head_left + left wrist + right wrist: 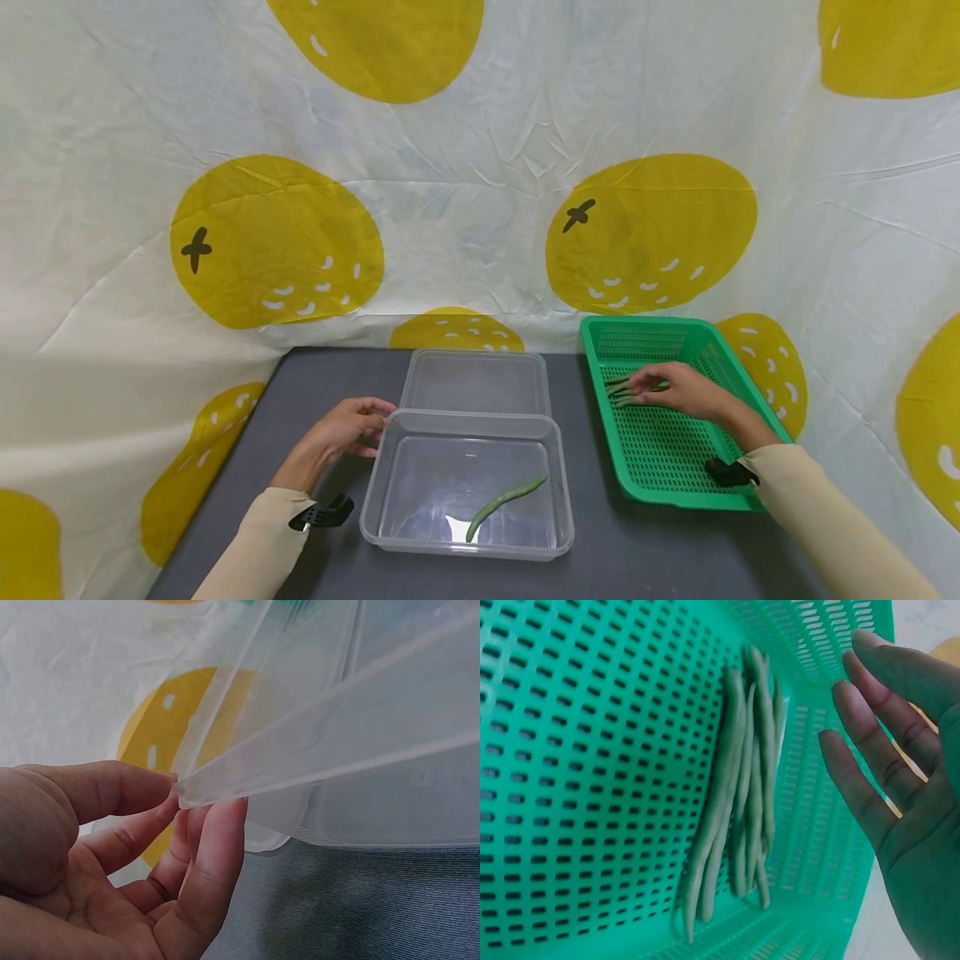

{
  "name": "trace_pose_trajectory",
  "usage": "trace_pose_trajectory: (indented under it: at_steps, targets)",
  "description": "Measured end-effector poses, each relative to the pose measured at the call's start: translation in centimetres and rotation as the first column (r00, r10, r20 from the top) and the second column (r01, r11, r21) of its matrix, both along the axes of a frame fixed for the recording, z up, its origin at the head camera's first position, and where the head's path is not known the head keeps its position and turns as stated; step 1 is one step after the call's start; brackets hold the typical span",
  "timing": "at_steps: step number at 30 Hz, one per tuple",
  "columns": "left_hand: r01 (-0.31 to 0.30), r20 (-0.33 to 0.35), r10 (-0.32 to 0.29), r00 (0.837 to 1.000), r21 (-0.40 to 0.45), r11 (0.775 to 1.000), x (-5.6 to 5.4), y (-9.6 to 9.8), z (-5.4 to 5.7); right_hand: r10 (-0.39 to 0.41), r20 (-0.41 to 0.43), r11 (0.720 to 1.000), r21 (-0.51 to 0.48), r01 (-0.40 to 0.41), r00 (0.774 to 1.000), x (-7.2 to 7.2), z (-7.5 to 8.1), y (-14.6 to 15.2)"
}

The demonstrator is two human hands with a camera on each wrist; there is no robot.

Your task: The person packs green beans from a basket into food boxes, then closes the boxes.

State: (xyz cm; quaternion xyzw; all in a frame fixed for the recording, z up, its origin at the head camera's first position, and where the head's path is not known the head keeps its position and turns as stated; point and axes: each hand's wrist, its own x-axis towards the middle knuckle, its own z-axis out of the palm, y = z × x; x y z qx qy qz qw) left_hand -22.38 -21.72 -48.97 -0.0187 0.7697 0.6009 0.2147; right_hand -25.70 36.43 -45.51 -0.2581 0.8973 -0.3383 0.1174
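Note:
My left hand point(339, 435) is at the left side of a clear plastic container point(423, 483). In the left wrist view, its thumb and fingertips pinch the container's rim at a corner. One green bean point(501, 502) lies slanted on the container's floor. On the right, my right hand point(684, 392) hovers inside a green perforated basket point(652, 462), over a bunch of green beans point(724, 787). The right wrist view shows its fingers spread and slightly bent, apart from the beans, holding nothing. Those beans lie side by side near one end wall of the basket.
A clear flat lid point(476, 383) lies on the grey table point(322, 379) behind the container. At the back and sides hangs a white cloth point(465, 250) with yellow fruit prints. The basket stands at the table's right, a gap away from the container.

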Motion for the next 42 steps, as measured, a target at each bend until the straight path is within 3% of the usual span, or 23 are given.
trace_pose_trajectory:
  at_steps: [10, 21, 28, 42]
  targets:
    - [0.005, 0.006, -0.005, 1.000, -0.012, 1.000, -0.1, 0.0, 0.0, -0.007, 0.025, 1.000, -0.018, 0.007, 1.000, -0.7, -1.1, 1.6]
    - [0.000, 0.005, 0.000, 1.000, -0.009, 1.000, -0.2, -0.1, -0.2, -0.069, 0.024, 0.994, 0.091, 0.067, 0.997, -1.5, -2.7, 2.9]
    - [-0.019, 0.001, 0.019, 1.000, -0.023, 1.000, 0.0, -0.1, -0.2, -0.088, 0.047, 0.991, 0.105, 0.083, 0.995, -1.7, -3.4, 3.6]
    - [0.003, 0.006, -0.003, 1.000, -0.016, 1.000, -0.1, -0.2, -0.2, -0.096, 0.035, 0.988, 0.125, 0.091, 0.995, -1.9, -4.3, 4.4]
